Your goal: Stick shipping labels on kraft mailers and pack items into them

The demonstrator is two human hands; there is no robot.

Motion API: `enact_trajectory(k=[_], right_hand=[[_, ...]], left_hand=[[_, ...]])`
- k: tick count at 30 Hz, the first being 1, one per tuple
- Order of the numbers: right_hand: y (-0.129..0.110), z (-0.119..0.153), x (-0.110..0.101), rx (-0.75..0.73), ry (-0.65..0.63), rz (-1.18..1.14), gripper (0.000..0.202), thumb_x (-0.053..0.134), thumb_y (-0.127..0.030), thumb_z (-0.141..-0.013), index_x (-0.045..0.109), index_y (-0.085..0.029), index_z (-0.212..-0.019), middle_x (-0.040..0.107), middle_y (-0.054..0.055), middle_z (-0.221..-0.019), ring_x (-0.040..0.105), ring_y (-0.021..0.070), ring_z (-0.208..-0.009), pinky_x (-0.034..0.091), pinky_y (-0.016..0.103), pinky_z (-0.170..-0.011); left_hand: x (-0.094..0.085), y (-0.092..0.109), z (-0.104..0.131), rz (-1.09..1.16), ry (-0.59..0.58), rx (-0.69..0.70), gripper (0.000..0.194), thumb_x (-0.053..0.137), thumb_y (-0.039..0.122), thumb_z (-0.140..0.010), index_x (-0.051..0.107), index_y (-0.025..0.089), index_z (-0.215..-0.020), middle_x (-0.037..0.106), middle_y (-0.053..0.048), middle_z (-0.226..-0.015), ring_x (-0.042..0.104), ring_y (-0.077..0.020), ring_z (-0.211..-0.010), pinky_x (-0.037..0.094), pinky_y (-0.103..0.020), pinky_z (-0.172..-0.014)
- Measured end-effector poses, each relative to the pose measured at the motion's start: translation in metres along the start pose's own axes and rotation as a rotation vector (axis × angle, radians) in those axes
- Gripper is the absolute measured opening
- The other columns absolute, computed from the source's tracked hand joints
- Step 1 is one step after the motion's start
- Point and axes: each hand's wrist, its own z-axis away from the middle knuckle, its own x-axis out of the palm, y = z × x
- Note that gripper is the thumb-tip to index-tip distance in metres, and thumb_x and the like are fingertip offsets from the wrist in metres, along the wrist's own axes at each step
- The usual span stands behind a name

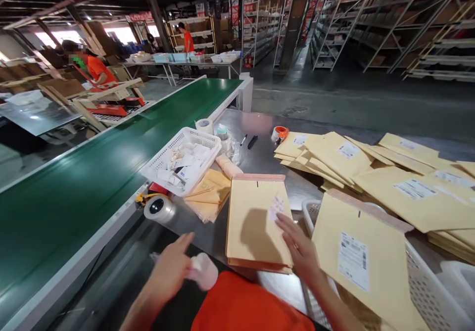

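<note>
by conveyor (141,130), bskt (163,162), mailers (384,182) piled rt., l. fingers (181,247) holding wht item (206,273), r. fingers (288,228) unclear

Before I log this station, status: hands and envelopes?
Left hand: at white item, blurred. Right hand: at small label atop envelope stack. Close right: labelled envelope over white basket.

– What carries all this?
– A dark, shiny metal table (265,165) across the middle of the frame.
– And at its centre?
– A squared stack of tan paper envelopes (252,212), with smaller orange-yellow paper envelopes (208,195) just to the left.
– Above those?
– A slim black pen-like object (253,142); right of it, an orange-and-clear tape roll (281,133).
– The right side?
– A loose heap of labelled tan envelopes (382,190).
– Left of centre?
– A wide clear tape roll (166,210), lying on its side.
</note>
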Motion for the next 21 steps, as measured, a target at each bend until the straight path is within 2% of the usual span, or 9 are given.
enact_trajectory(k=[2, 4, 7, 10, 12, 15, 17, 19, 21], right_hand=[[0.020, 0.010, 0.026, -0.300, -0.167, 0.211, 0.029, 0.051, -0.028, -0.095, 0.071, -0.027, -0.115, 0.067, 0.010, -0.131, 0.056, 0.0261, -0.129, 0.053, 0.047, -0.103], [0.040, 0.023, 0.045, -0.461, -0.249, 0.408, 0.033, 0.047, -0.016, -0.094, 0.070, -0.024, -0.117, 0.066, 0.012, -0.131, 0.056, 0.0250, -0.129, 0.057, 0.042, -0.098], [0.055, 0.044, 0.052, -0.525, -0.323, 0.650, 0.040, 0.053, -0.018, -0.091, 0.061, -0.020, -0.130, 0.057, 0.014, -0.142, 0.051, 0.0291, -0.134, 0.054, 0.044, -0.100], [0.050, 0.050, 0.051, -0.465, -0.370, 0.808, 0.050, 0.060, -0.032, -0.088, 0.056, -0.023, -0.136, 0.052, 0.012, -0.147, 0.050, 0.0369, -0.133, 0.046, 0.058, -0.104], [0.044, 0.036, 0.057, -0.414, -0.364, 0.857, 0.048, 0.057, -0.032, -0.089, 0.057, -0.019, -0.135, 0.055, 0.014, -0.144, 0.051, 0.0370, -0.131, 0.040, 0.060, -0.107], [0.045, -0.003, 0.076, -0.357, -0.349, 0.875, 0.052, 0.050, -0.031, -0.091, 0.052, -0.009, -0.139, 0.051, 0.018, -0.147, 0.048, 0.0335, -0.135, 0.035, 0.054, -0.112], [0.050, -0.023, 0.088, -0.304, -0.248, 0.902, 0.058, 0.048, -0.035, -0.092, 0.047, -0.006, -0.142, 0.048, 0.021, -0.149, 0.045, 0.0337, -0.137, 0.034, 0.053, -0.112], [0.056, -0.025, 0.095, -0.323, -0.087, 0.938, 0.063, 0.047, -0.040, -0.092, 0.043, -0.005, -0.144, 0.050, 0.023, -0.146, 0.045, 0.0357, -0.136, 0.031, 0.056, -0.112], [0.061, -0.008, 0.095, -0.485, 0.001, 0.957, 0.071, 0.048, -0.044, -0.089, 0.040, -0.003, -0.146, 0.052, 0.024, -0.144, 0.044, 0.0374, -0.136, 0.028, 0.058, -0.113]], left_hand=[[0.006, 0.033, -0.019, 0.016, 0.041, 0.226, 0.027, 0.055, 0.013, -0.081, 0.078, 0.024, -0.088, 0.028, -0.006, -0.163, 0.024, -0.0300, -0.150, 0.020, -0.050, -0.121], [0.016, 0.063, -0.041, 0.021, 0.035, 0.420, 0.030, 0.062, 0.013, -0.078, 0.077, 0.026, -0.100, 0.026, -0.006, -0.163, 0.024, -0.0307, -0.150, 0.017, -0.053, -0.122], [0.031, 0.089, -0.072, -0.042, -0.042, 0.493, 0.029, 0.066, 0.018, -0.080, 0.076, 0.017, -0.108, 0.032, -0.016, -0.160, 0.028, -0.0343, -0.148, 0.017, -0.055, -0.122], [0.040, 0.091, -0.088, -0.050, -0.056, 0.469, 0.029, 0.061, 0.028, -0.088, 0.076, 0.012, -0.107, 0.037, -0.020, -0.156, 0.032, -0.0367, -0.146, 0.021, -0.057, -0.120], [0.043, 0.088, -0.091, -0.065, -0.053, 0.484, 0.029, 0.067, 0.030, -0.084, 0.076, 0.012, -0.105, 0.037, -0.021, -0.156, 0.032, -0.0378, -0.146, 0.022, -0.057, -0.120], [0.047, 0.086, -0.089, -0.111, -0.066, 0.486, 0.036, 0.077, 0.021, -0.070, 0.076, 0.011, -0.105, 0.033, -0.021, -0.158, 0.029, -0.0394, -0.147, 0.022, -0.055, -0.121], [0.050, 0.088, -0.089, -0.101, -0.079, 0.452, 0.042, 0.078, 0.017, -0.066, 0.075, 0.009, -0.107, 0.029, -0.021, -0.159, 0.026, -0.0406, -0.148, 0.022, -0.054, -0.122], [0.053, 0.092, -0.092, -0.066, -0.101, 0.394, 0.046, 0.079, 0.017, -0.064, 0.075, 0.009, -0.109, 0.028, -0.021, -0.160, 0.025, -0.0412, -0.148, 0.022, -0.052, -0.122], [0.058, 0.096, -0.099, -0.024, -0.121, 0.348, 0.052, 0.078, 0.018, -0.063, 0.073, 0.010, -0.114, 0.029, -0.020, -0.160, 0.025, -0.0407, -0.148, 0.024, -0.050, -0.122]])
